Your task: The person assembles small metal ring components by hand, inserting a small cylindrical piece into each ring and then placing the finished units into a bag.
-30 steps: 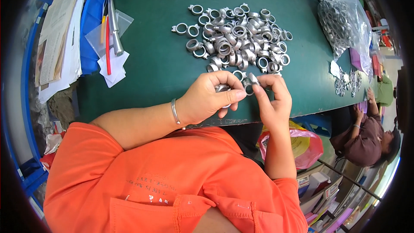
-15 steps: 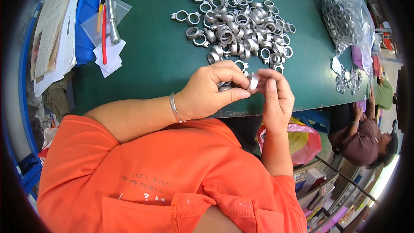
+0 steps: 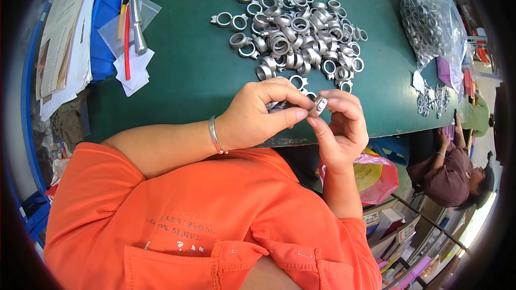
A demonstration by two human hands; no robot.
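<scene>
Papers (image 3: 67,43): L edge, by blue tray (image 3: 106,24)
Red stick (image 3: 127,48): end on wht slips (image 3: 138,75)
Rod (image 3: 137,27): just R of stick
Pink bag (image 3: 384,180): lower R
Co-worker (image 3: 449,177): far R

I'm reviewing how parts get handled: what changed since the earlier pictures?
The metal ring has turned, its raised part now showing, and the right hand has swung its thumb left toward it. The left hand and ring pile stayed about as they were.

We see a green table (image 3: 183,70) before us, a blue frame (image 3: 36,215) along the left, a rack (image 3: 430,222) lower right, and bright light (image 3: 480,220) at the right edge.
</scene>
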